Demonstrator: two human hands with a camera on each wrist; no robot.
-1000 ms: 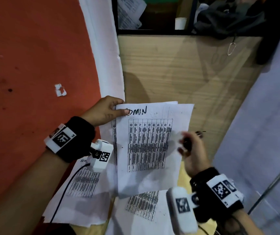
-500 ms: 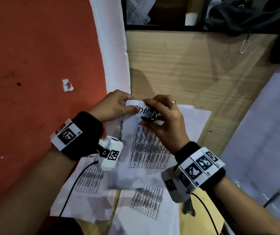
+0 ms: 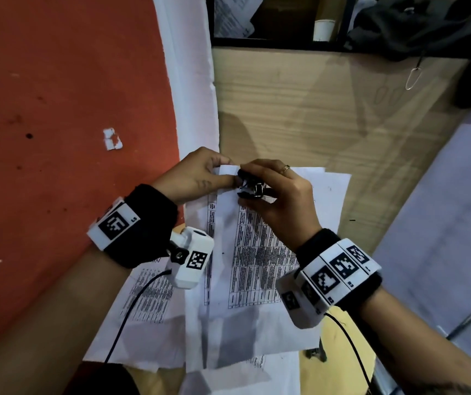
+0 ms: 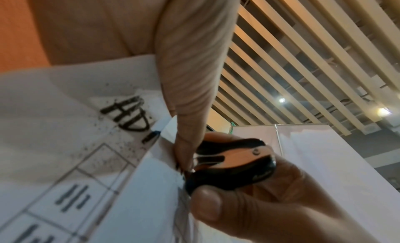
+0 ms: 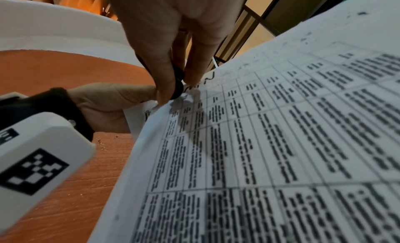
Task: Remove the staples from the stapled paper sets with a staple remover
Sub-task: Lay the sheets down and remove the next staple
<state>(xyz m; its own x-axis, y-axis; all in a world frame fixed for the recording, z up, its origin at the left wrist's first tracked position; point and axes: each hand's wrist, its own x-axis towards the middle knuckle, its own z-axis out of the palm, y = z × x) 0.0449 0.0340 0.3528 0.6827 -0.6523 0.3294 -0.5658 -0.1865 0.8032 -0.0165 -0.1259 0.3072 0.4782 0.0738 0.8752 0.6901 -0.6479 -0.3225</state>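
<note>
A stapled paper set [image 3: 260, 252] printed with tables lies on the wooden desk [image 3: 314, 109], its top left corner lifted. My left hand [image 3: 200, 175] pinches that corner between thumb and fingers. My right hand [image 3: 280, 195] grips a black staple remover [image 3: 250, 188] with a metal body, its claws pressed against the corner right beside my left fingertips. In the left wrist view the staple remover [image 4: 233, 164] sits squeezed between thumb and finger at the folded paper edge [image 4: 155, 154]. In the right wrist view the remover [image 5: 178, 82] shows only as a dark sliver between my fingers. The staple itself is hidden.
More printed sheets [image 3: 143, 303] lie under and left of the set, overhanging the desk edge. A red floor [image 3: 57, 109] with a paper scrap [image 3: 112, 139] lies to the left. A dark bag [image 3: 413, 24] and a white cup [image 3: 324, 29] sit beyond the desk's far edge.
A second ago my right hand held the remover off to the right; it has moved left onto the corner. My left hand has lifted and pinched that corner, and the remover now sits closer to it.
</note>
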